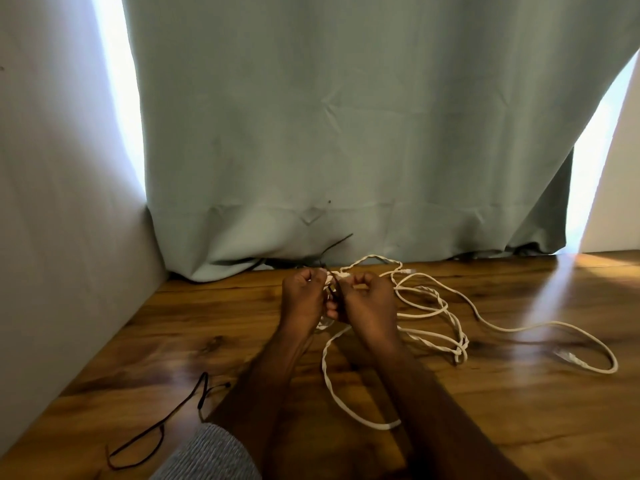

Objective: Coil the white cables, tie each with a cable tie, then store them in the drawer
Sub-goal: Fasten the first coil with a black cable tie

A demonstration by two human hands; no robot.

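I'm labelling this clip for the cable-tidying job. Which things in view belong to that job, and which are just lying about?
Part of the job:
- white cables, loose on the wooden table
- black cable tie, gripped with a cable bundle by left hand and right hand

Just lying about:
- thin black cord
- green curtain

My bench (pixel 519 427) is glossy varnished wood, knotty and streaked with glare. The white cables (pixel 429 306) look twisted and matt. The curtain (pixel 346 133) is matt woven cloth; my sleeve (pixel 207 455) is ribbed grey knit.
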